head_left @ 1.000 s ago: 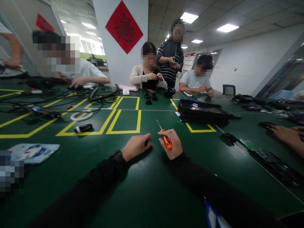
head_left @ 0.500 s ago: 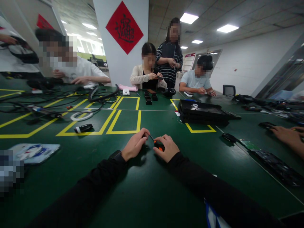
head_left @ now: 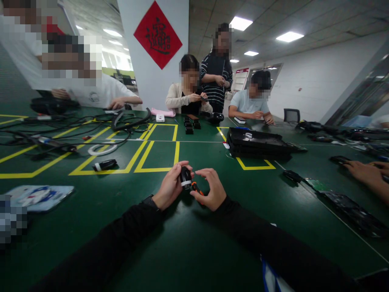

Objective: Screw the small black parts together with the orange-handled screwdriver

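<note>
Head-worn, looking forward and down across the green table (head_left: pixel 194 251), close above fingers (head_left: pixel 178 172); co-workers far beyond fingertips.

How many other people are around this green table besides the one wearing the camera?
At least 6: two at far left, one seated in cream, one standing in stripes, one in light blue, and a hand at right. More may be hidden.

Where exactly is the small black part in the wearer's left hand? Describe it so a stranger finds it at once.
Start at the green table, just below the nearest yellow-taped rectangle. There the left hand holds up a small black part, facing the right hand with an orange-handled screwdriver. Alone among nearby black pieces, it is lifted and has a white band.
</note>
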The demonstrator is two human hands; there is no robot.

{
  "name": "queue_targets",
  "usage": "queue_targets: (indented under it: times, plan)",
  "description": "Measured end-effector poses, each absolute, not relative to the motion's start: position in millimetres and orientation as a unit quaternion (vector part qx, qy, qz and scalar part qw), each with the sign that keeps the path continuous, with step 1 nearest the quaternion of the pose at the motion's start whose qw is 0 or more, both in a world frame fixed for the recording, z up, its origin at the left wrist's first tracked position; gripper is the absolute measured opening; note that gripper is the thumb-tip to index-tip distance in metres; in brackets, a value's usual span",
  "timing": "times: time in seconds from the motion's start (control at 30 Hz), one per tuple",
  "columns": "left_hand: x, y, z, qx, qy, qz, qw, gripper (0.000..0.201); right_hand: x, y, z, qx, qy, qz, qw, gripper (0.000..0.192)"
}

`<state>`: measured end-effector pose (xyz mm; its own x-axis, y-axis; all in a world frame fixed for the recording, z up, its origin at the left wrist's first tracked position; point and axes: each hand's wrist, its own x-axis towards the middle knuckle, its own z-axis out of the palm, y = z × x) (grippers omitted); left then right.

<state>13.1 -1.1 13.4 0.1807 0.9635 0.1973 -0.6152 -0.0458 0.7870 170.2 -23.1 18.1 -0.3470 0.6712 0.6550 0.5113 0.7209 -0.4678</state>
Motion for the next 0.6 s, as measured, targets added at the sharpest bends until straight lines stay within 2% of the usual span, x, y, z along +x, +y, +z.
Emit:
queue_targets:
  times: [0.3,0.6]
  plan:
    - [23,-13,19,0.419,0.205,0.534,0.705,0.028,169,-21,24,-0.302,-0.86,0.052,0.409,0.073]
    - [23,-14,17,0.453,0.206,0.503,0.707,0.026,171,-19,19,-0.322,-0.84,0.071,0.431,0.064]
